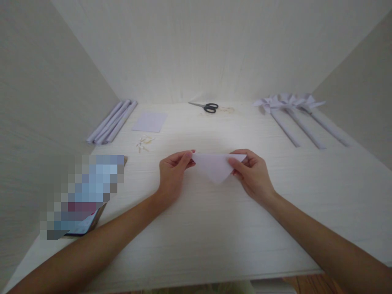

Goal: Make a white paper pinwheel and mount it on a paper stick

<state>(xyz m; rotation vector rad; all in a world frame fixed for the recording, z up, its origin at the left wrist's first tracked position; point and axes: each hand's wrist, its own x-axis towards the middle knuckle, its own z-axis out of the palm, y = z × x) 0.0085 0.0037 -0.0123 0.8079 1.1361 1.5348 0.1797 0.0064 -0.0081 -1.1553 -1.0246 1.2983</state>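
Note:
A white sheet of paper folded into a triangle (214, 166) lies at the middle of the pale table (196, 237), its point toward me. My left hand (173, 173) pinches the triangle's left corner between thumb and fingers. My right hand (251, 173) pinches the right corner, with fingers laid over the paper's edge. Both forearms reach in from the near edge.
Rolled paper tubes (112, 121) lie at the back left beside a flat lilac sheet (150, 121) and several small pins (143, 143). Black-handled scissors (206, 106) rest at the back. Three paper pinwheels on sticks (294, 118) lie back right. A blurred box (82, 196) sits near left.

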